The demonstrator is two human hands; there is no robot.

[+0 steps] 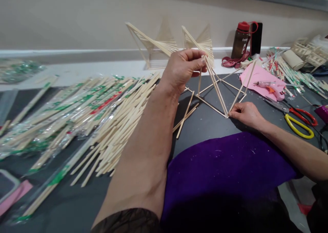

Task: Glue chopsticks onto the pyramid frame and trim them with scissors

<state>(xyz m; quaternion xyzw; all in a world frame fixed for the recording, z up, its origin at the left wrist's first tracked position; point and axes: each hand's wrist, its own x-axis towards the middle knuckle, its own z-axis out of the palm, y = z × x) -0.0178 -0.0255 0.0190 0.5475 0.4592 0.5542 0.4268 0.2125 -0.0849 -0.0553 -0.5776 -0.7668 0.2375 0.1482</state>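
Stick frame (pixel 217 90) pinched: left hand (pixel 188 67) closed on its peak, right hand (pixel 247 115) on its corner farthest from the wall edge of the desk (pixel 205 125); gentle pressure should prevent skewing!

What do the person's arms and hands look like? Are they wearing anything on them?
The left hand and right hand are bare: no gloves, and I see no watch or bracelet. The left sleeve is black with a lacy-looking pattern and stops near the elbow. The right sleeve is dark too, but its pattern is hard to make out.
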